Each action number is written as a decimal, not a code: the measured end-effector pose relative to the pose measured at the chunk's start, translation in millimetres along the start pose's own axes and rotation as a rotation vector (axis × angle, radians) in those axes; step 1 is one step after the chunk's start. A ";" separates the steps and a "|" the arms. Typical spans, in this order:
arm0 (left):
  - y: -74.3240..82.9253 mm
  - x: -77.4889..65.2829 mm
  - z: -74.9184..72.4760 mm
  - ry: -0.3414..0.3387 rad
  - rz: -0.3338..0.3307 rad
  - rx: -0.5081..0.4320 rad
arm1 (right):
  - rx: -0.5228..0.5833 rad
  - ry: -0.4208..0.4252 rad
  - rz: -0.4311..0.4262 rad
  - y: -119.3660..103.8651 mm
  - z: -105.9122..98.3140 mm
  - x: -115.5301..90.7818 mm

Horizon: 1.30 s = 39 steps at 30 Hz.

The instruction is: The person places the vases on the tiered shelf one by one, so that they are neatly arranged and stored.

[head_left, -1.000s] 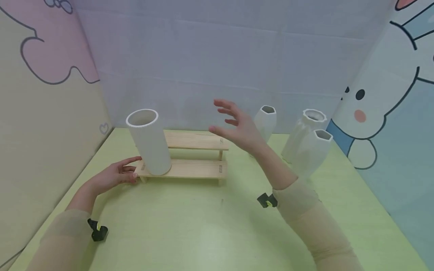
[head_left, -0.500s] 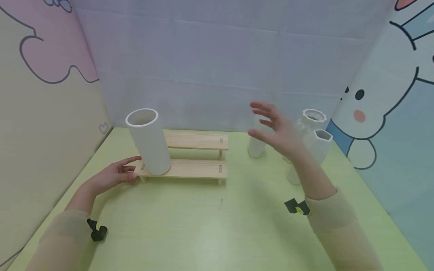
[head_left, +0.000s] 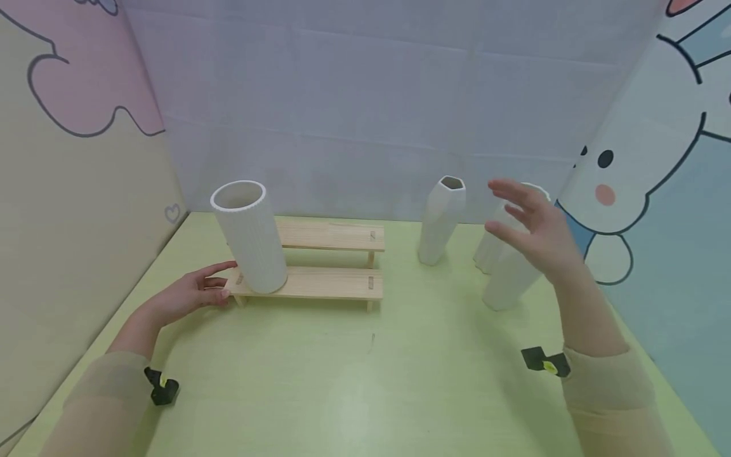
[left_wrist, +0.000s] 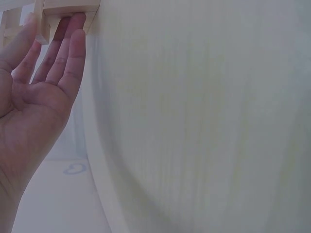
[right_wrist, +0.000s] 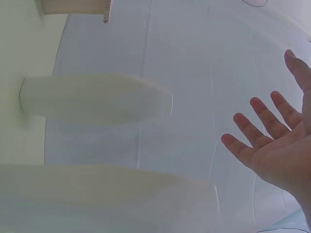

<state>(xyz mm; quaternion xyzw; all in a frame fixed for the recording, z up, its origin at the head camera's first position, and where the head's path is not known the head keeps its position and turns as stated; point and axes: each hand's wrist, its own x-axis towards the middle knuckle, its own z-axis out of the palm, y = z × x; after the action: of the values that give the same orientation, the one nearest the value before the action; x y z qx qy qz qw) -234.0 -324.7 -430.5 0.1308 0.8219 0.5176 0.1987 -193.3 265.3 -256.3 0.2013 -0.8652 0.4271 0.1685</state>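
In the head view my left hand [head_left: 185, 297] holds the left end of a two-tier wooden stand [head_left: 337, 282], thumb at the front edge and fingers along the end. The left wrist view has the fingers [left_wrist: 73, 63] reaching up to the light wood. A tall white ribbed cylinder vase [head_left: 251, 241] stands upright on the lower tier, near that hand. Over on the right, my right hand [head_left: 537, 231] is raised with spread fingers and holds nothing. Behind and below it are a faceted white vase [head_left: 505, 282] and a fluted one [head_left: 485, 251], both partly covered by the hand.
Another faceted white vase [head_left: 440, 222] stands on the green table [head_left: 342, 374], right of the stand. A pale cloth wall [head_left: 365, 114] closes off the back. Side walls with cartoon drawings flank the table.
My right hand has swept right, from beside the stand to the vases at the right, its fingers still spread. The left hand and the ribbed vase have stayed in place.
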 end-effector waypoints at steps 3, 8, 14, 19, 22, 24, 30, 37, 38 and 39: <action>2.6 -0.9 1.1 -0.001 -0.012 0.007 | -0.037 0.020 0.063 7.5 -9.1 -5.9; 5.7 -1.5 2.6 0.001 -0.008 0.019 | -0.086 0.066 0.174 18.3 -21.4 -15.1; 7.4 -2.2 3.0 0.003 -0.010 0.024 | -0.068 0.138 0.227 33.5 -28.2 -21.2; 6.3 -1.6 2.9 0.004 -0.014 0.027 | -0.038 0.215 0.289 49.6 -28.7 -25.1; 4.9 -1.1 2.4 0.009 -0.023 0.027 | -0.011 0.261 0.317 60.1 -27.4 -27.1; 4.2 -0.9 2.1 0.010 -0.027 0.021 | 0.007 0.282 0.329 66.7 -26.3 -28.2; 2.9 -1.1 1.5 0.011 -0.015 0.019 | 0.051 0.257 0.375 83.9 -24.8 -34.1; 1.1 -0.8 1.1 0.009 -0.012 0.013 | 0.105 0.227 0.362 97.2 -23.2 -42.7; 0.9 -0.5 1.2 0.012 -0.016 0.008 | 0.111 0.220 0.364 98.5 -23.0 -43.7; 0.5 -0.3 1.1 0.012 -0.018 0.005 | 0.112 0.210 0.370 99.6 -22.9 -44.6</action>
<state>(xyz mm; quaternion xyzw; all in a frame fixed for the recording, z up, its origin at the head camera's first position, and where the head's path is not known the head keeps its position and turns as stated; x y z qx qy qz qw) -233.3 -323.7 -430.4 0.1206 0.8254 0.5147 0.1981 -201.1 348.0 -330.6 0.0024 -0.8400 0.5168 0.1652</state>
